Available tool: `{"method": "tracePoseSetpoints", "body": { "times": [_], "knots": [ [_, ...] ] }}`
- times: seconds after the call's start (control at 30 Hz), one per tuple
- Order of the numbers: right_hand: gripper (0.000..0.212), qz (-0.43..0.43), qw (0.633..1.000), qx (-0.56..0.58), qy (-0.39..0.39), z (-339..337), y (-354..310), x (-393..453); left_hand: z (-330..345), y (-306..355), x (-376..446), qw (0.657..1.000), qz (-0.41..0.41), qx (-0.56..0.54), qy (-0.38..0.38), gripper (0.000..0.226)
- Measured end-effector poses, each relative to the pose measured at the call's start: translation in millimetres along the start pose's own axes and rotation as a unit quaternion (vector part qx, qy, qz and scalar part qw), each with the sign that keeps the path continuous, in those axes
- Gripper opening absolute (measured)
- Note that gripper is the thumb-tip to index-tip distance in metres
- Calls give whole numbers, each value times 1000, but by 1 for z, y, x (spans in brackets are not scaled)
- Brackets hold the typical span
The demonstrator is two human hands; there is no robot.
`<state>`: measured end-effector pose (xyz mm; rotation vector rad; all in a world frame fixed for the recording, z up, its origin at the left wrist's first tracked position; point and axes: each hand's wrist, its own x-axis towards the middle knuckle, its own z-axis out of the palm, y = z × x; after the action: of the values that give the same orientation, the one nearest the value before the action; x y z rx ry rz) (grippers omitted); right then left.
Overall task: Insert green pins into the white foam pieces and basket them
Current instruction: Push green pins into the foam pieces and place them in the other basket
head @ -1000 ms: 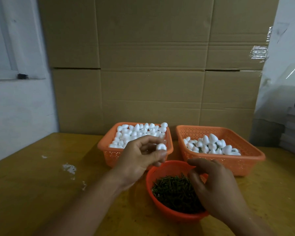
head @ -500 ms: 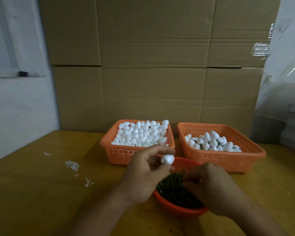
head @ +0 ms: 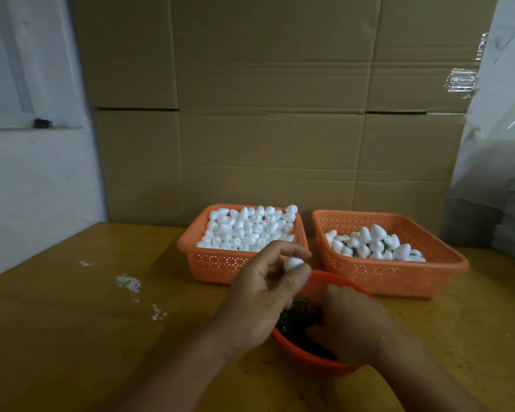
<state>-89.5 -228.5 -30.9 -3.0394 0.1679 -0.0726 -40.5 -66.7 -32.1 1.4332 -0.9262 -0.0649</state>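
Note:
My left hand [head: 265,295] pinches one white foam piece [head: 293,262] between thumb and fingertips, held above the round orange bowl [head: 315,362] of green pins [head: 295,318]. My right hand [head: 350,322] reaches down into that bowl with its fingers curled among the pins; whether it holds one is hidden. Behind them, the left orange basket [head: 208,263] is heaped with plain foam pieces. The right orange basket [head: 399,275] holds foam pieces with green pins in them.
The yellow wooden table [head: 72,337] has white foam crumbs [head: 130,284] on its left half. Stacked cardboard boxes [head: 265,114] stand right behind the baskets. A white wall with a window frame is at the left, and grey stacked sheets are at the far right.
My right hand has sunk deeper into the bowl of pins. My left hand has kept hold of the foam piece and come nearer, from in front of the left basket to over the bowl.

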Motion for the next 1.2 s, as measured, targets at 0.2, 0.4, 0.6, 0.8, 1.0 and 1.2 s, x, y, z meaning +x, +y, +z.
{"method": "tracePoseSetpoints", "body": {
  "times": [0.2,0.4,0.6,0.8,1.0,1.2],
  "knots": [
    [9,22,999,39,11,2,6,4,2,-3,0,1000,-15,-25,-3,30],
    [9,26,996,85,8,1,11,1,0,-3,2,995,-70,-70,32,35],
    [9,8,987,135,85,0,8,-6,1,3,3,973,-103,-201,55,34],
    [7,-36,957,210,198,-2,9,-16,0,8,3,953,-157,-249,67,30],
    [15,-71,911,316,257,-6,8,-23,0,6,4,941,-197,-268,67,25],
    [22,-57,867,448,211,-18,2,-33,0,6,4,939,-216,-257,74,30]
  ]
}}
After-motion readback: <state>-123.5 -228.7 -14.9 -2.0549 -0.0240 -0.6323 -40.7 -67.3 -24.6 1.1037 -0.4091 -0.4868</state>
